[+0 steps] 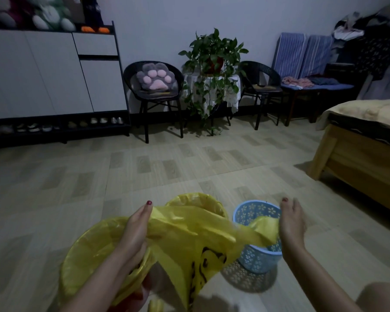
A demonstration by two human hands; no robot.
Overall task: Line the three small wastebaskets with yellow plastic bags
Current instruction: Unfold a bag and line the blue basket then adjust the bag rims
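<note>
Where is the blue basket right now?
The blue basket stands on the floor at lower right, under the right hand, just right of the two baskets already lined in yellow.

3 baskets on floor (144, 176): near-left basket (88, 255) in front, middle basket (198, 202) behind it, right basket (257, 257) beside. Bag (189, 230) btwn both hands, over baskets.
</note>
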